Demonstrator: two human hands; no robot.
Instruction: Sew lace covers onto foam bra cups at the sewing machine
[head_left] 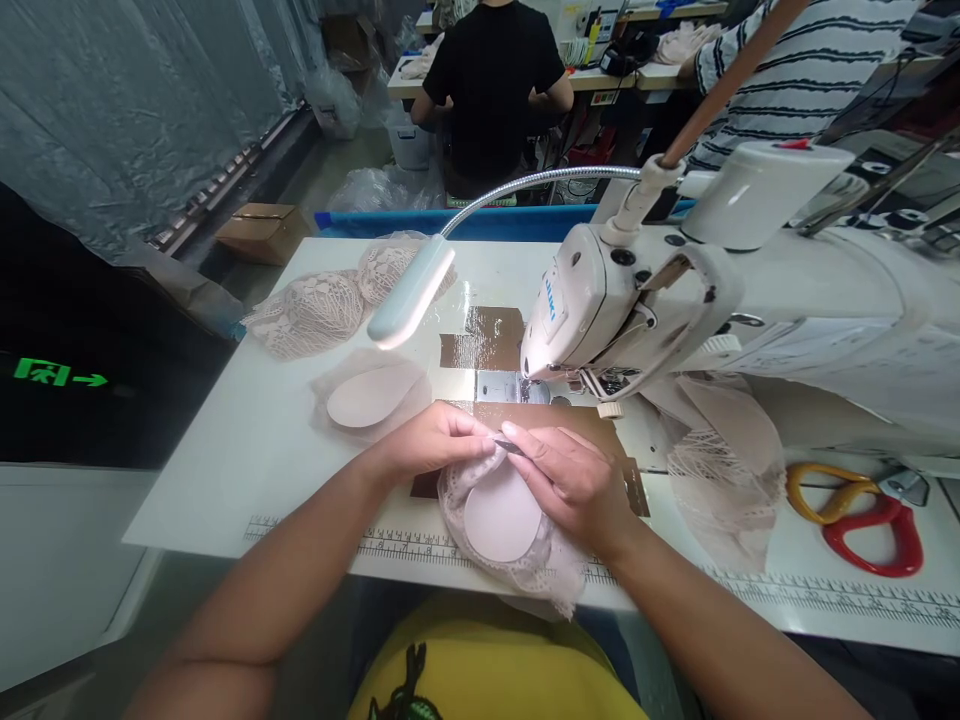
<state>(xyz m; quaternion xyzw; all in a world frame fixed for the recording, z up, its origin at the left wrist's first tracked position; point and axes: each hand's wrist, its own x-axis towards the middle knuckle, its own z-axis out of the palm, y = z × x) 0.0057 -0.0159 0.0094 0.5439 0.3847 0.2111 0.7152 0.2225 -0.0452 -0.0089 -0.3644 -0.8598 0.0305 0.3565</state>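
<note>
My left hand is closed in a pinch on the top edge of a pale pink lace bra cup piece. Beside it, my right hand has thumb and fingers closed around a small, slim dark tool, whose exact kind I cannot make out. The tool's tip meets the lace edge at my left fingertips. The piece hangs over the table's front edge, its smooth oval pad facing up. Just behind my hands is the sewing machine's needle area.
A white sewing machine stands at right, with a lamp on a bendy arm. Lace cups and an oval pad lie left. More lace and red-and-yellow-handled scissors lie right. Two people sit or stand beyond.
</note>
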